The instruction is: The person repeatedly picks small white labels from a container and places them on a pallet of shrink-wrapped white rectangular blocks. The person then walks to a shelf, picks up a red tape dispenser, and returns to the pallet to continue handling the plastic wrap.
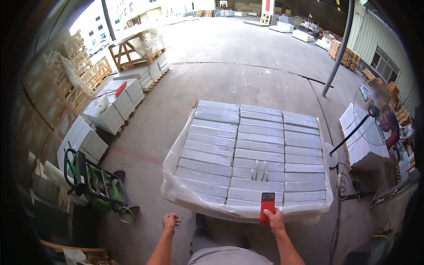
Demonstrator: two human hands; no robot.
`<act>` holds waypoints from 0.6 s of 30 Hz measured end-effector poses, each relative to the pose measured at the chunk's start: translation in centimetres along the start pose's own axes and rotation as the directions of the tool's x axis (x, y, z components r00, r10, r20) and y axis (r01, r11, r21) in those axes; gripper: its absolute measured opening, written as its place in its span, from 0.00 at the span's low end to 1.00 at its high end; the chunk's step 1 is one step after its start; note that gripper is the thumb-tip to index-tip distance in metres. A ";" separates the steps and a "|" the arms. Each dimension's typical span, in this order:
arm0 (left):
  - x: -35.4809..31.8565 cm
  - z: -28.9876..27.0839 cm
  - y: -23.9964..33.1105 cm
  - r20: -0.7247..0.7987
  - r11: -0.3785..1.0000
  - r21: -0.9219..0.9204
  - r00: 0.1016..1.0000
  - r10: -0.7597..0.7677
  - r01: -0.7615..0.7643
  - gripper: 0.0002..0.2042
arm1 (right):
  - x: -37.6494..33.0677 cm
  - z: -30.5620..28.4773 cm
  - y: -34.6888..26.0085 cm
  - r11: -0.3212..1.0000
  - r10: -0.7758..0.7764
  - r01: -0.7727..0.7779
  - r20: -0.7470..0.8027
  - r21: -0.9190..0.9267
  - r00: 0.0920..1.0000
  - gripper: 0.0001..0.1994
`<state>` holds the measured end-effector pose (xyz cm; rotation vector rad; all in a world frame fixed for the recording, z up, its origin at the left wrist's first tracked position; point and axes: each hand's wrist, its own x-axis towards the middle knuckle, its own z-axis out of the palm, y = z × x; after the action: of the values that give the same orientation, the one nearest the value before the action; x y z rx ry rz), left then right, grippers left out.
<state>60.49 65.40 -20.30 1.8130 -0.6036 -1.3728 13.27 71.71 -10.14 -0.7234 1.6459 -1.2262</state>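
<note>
My right hand [276, 221] grips a flat red hand tool with a dark end [267, 209], thumb on its face, over the near edge of a large pallet stack. The stack is rows of grey-white wrapped slabs [258, 154] in three columns. Clear plastic film [176, 194] hangs loosely around its sides. Several thin white curved strips [259, 171] lie on top near the middle. Left of the stack's near corner, my left hand [171, 223] hangs in the air with fingers curled, and nothing shows in it.
A green and black wheeled machine [104, 181] stands at the left. Slab stacks [119, 99] on pallets line that side. To the right are a standing fan [373, 110], cables [346, 185], another slab stack [364, 141] and a person [388, 126]. A metal post [338, 57] rises beyond.
</note>
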 end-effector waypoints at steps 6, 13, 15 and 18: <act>16.2 -5.3 6.6 -0.156 0.995 0.100 0.988 0.021 -0.006 0.12 | 4.6 7.8 -1.3 0.983 -0.087 0.064 -0.131 -0.172 0.988 0.19; 27.2 -3.2 8.0 -0.100 0.887 0.374 0.963 -0.252 0.271 0.20 | 8.5 11.7 -4.5 0.865 -0.234 0.049 -0.316 -0.499 0.919 0.19; 27.5 -1.3 7.7 0.070 0.926 0.278 0.956 -0.284 0.254 0.24 | 9.9 10.4 -5.2 0.818 -0.252 -0.010 -0.374 -0.576 0.892 0.18; 28.3 -0.9 7.3 0.248 0.933 0.157 0.902 -0.354 0.323 0.27 | 14.0 9.9 -6.1 0.770 -0.309 -0.009 -0.385 -0.638 0.870 0.18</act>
<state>70.65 40.09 -30.92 1.8971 -0.5282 -1.8807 16.33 53.76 -9.69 -1.0361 2.5127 -1.0016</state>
